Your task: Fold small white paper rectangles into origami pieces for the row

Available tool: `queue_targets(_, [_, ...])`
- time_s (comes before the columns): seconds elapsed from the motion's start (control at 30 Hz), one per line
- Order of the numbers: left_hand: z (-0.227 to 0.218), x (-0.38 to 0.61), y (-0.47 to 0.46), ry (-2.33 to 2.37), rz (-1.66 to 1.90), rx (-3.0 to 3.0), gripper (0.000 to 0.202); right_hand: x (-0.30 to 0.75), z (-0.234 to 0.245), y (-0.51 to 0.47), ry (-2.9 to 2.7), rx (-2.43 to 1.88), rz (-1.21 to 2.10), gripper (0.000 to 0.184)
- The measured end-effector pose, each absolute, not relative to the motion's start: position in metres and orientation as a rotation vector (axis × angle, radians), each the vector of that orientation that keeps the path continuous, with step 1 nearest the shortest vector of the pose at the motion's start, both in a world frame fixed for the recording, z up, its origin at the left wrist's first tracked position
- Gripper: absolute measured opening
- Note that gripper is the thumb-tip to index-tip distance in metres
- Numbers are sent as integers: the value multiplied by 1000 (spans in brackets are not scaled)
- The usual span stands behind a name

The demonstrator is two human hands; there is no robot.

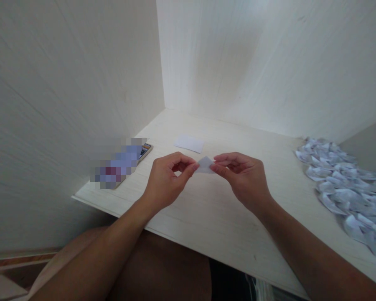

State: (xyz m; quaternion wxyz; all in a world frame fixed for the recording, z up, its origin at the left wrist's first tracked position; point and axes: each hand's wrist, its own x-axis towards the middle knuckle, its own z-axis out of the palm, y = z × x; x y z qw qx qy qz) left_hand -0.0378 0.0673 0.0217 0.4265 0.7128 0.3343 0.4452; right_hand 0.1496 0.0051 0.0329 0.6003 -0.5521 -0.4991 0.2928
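Note:
A small folded piece of white paper (204,165) with a pointed top is held up over the pale tabletop. My left hand (171,177) pinches its left end between thumb and fingertips. On the other end, my right hand (242,173) grips it the same way, thumb toward me. Just beyond my hands a flat white sheet of paper (189,143) lies on the table. The fingertips cover both ends of the folded piece.
Many folded white paper pieces (347,188) are heaped along the right of the tabletop (200,217). A phone (146,151), partly blurred out, leans by the left wall (65,104). Another wall (238,62) closes off the back.

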Motion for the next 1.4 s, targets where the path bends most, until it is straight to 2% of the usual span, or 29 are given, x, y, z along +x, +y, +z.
queue_targets(0.63, [18,-36,68,834,1144,1537,22,150,32,8,-1127,-1222,769,28])
queue_targets(0.87, [28,-49,69,778,1243,2069,12,150,25,10,-993,-1152,958,26])
queue_targets(1.03, [34,-63,73,605,1129,2410,29,150,26,10,-901,-1133,1072,24])
queue_targets(1.23, [29,-59,74,551,1239,2437,12,150,24,11,-884,-1103,1104,21])
queue_targets(1.4, [30,-59,73,529,1338,2397,9,156,25,10,-955,-1056,1106,8])
